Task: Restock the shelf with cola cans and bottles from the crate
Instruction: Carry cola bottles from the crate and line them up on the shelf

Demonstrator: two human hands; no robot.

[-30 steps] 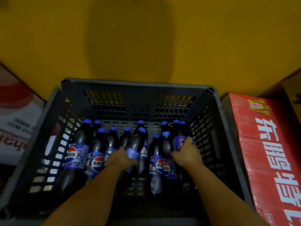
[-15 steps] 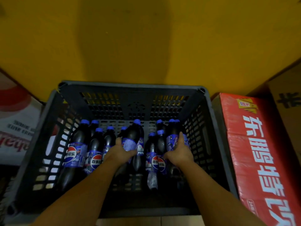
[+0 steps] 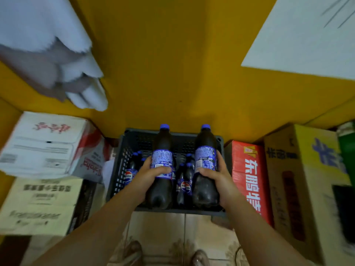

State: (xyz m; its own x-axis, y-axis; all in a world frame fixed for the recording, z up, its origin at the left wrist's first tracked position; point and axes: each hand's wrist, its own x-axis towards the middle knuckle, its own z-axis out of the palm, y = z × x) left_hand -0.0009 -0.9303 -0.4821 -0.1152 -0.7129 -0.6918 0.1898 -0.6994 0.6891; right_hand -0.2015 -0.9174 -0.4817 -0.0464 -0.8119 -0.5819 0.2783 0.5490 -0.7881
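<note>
Fingers (image 3: 163, 170) of the left hand (image 3: 146, 177) wrap round the labelled waist of one cola bottle (image 3: 162, 143), and the right hand (image 3: 222, 177) clasps a second bottle (image 3: 205, 143) likewise, both held over the dark crate (image 3: 132, 139) where more bottles (image 3: 184, 186) lie. Each held bottle's long axis runs away from the person, blue cap far, base near the wrists, the pair side by side and roughly parallel. No shelf shows, so the carry probably starts with a turn.
</note>
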